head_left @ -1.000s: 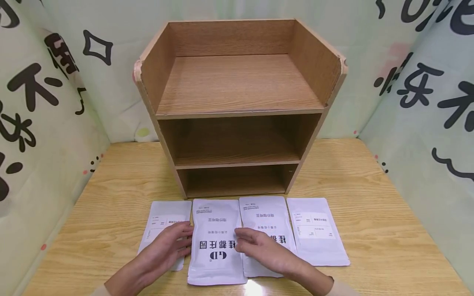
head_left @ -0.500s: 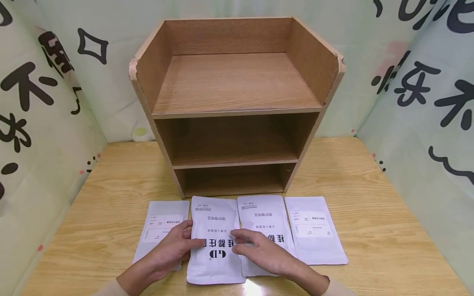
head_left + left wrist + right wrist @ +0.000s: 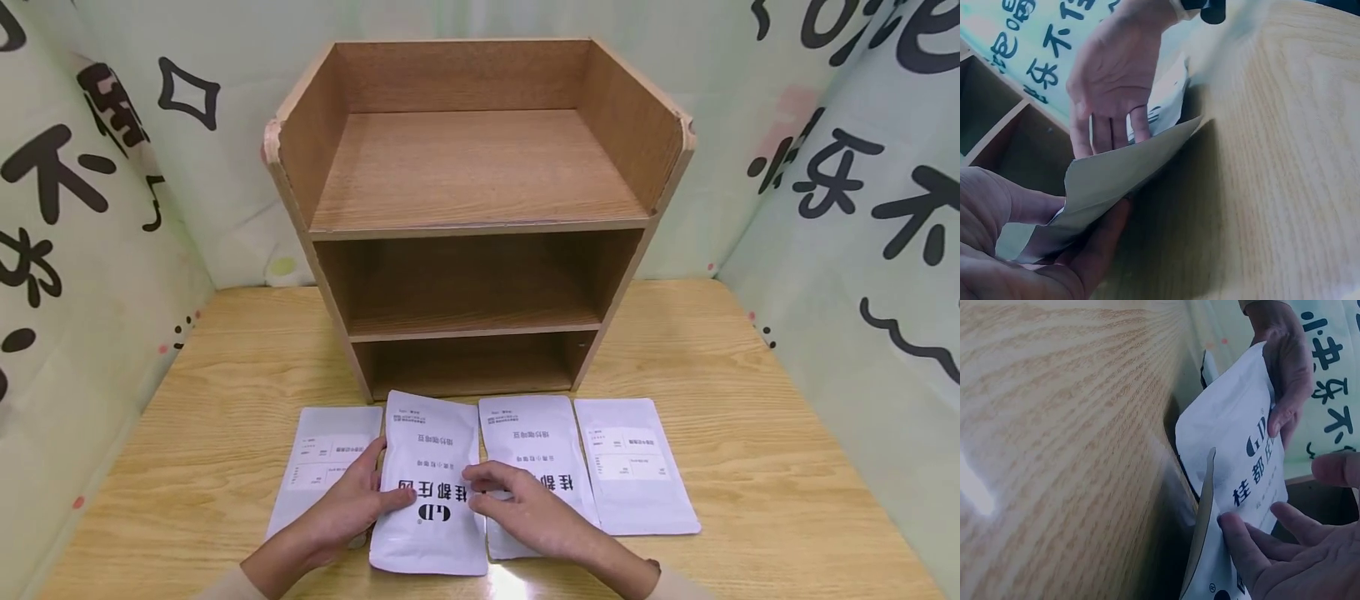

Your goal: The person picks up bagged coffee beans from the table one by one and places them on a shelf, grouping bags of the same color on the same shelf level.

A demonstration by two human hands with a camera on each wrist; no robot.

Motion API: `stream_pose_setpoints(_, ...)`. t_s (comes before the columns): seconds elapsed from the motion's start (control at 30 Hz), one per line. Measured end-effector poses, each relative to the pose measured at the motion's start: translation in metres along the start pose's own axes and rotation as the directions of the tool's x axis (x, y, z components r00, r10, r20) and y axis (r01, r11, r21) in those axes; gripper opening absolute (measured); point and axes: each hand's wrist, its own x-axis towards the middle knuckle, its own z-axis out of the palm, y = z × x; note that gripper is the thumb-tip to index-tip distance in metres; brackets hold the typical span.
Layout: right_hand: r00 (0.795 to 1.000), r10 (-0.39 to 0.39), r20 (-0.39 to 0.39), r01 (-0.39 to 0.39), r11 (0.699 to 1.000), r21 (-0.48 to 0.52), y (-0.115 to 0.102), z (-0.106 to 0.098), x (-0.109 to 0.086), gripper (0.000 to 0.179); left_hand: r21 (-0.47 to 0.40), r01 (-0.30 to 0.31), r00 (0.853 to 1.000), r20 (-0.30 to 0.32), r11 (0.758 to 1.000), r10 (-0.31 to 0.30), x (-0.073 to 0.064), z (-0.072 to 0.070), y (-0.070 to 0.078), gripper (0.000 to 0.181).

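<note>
Several flat white coffee pouches lie side by side. My left hand (image 3: 352, 504) grips the left edge of the second coffee pouch from the left (image 3: 431, 546), thumb on the printed face, fingers underneath. In the left wrist view that pouch (image 3: 1119, 175) is raised off the table along this edge. Over its right edge is my right hand (image 3: 528, 508), with fingers extended; whether they touch it is unclear. The third pouch (image 3: 517, 450), partly under that hand, bears the same dark print. The outer pouches, left (image 3: 307, 454) and right (image 3: 637, 500), show label panels.
Behind the pouches stands a brown wooden shelf unit (image 3: 480, 227) with an upper tray and two lower compartments. It stands on a wood-grain table (image 3: 750, 433). Printed cloth walls (image 3: 840, 275) enclose the back and sides.
My left hand has moved from beside the second pouch to grip it, thumb now on top. The pouch has lifted and tilted slightly, shifting left. My right hand has hardly moved.
</note>
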Motion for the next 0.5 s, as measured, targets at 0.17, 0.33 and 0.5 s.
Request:
stream_pose_setpoints(0.17, 0.998, -0.029, -0.059, 0.029, 1.0, -0.002, -0.001, 0.0, 0.001, 0.034, 0.005, -0.023, 0.999, -0.022, 1.0, 0.023, -0.005, -0.003, 0.005, 0.083)
stream_pose_setpoints(0.33, 0.99, -0.029, -0.139, 0.033, 0.999, 0.024, -0.003, -0.003, 0.002, 0.032, 0.029, -0.027, 0.997, -0.073, 0.999, 0.029, -0.013, -0.003, 0.015, 0.083)
stream_pose_setpoints(0.5, 0.986, -0.007, -0.166, 0.033, 0.988, 0.153, -0.001, -0.005, 0.003, 0.036, 0.062, -0.037, 0.995, -0.09, 0.997, 0.043, -0.023, 0.001, 0.026, 0.081)
